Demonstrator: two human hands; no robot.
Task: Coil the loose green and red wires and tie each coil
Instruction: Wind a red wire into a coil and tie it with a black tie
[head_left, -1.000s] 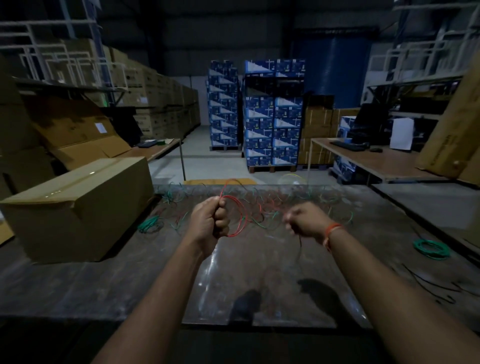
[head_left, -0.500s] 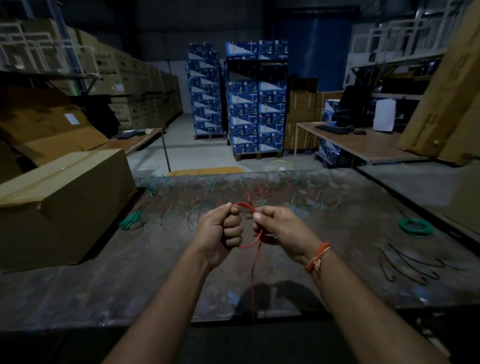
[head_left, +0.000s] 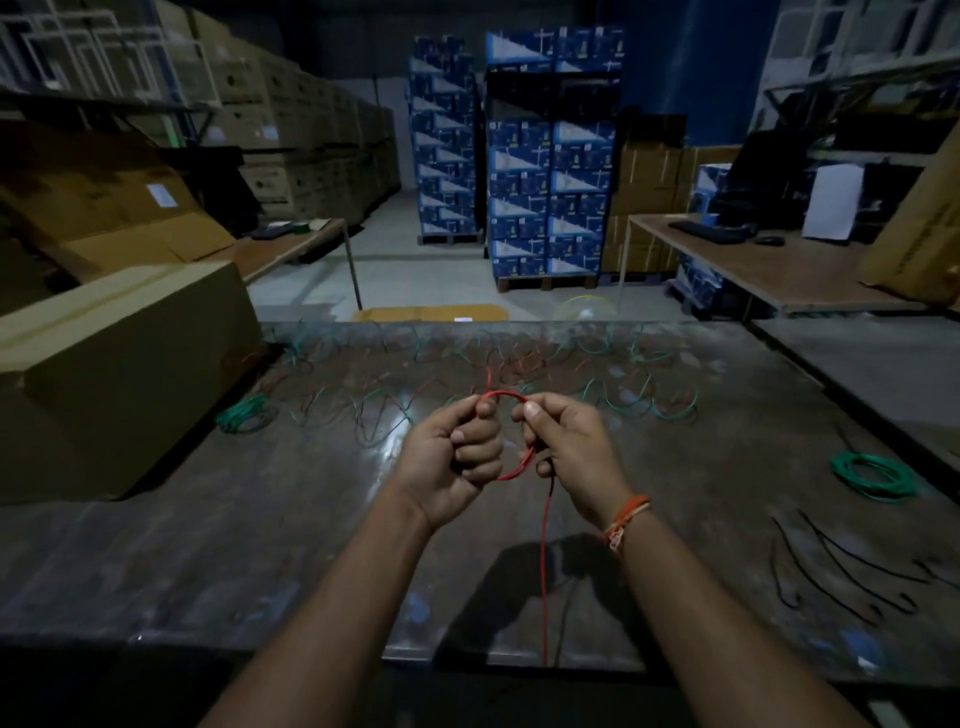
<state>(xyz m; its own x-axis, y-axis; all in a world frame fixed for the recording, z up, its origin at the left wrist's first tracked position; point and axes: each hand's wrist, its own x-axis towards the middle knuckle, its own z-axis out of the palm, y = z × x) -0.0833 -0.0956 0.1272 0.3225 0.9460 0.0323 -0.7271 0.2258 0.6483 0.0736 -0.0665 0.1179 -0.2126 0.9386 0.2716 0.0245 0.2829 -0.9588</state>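
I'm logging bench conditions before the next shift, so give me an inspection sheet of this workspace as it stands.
Surface: dark worn table, glare patches.
Job's things: red wire coil held above the table, tail hanging down; loose green and red wires along the far side; green coils at right and left.
Clutter: cardboard box on the left; black ties at right.
Grippers: left hand and right hand both grip the red coil.
Cables: nothing seen beyond the wires.
Surroundings: stacked blue cartons, desk with keyboard.

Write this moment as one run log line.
step: coiling | left hand: grips thin red wire coil | right hand: pinches coil | tail: hangs down | tie: not done
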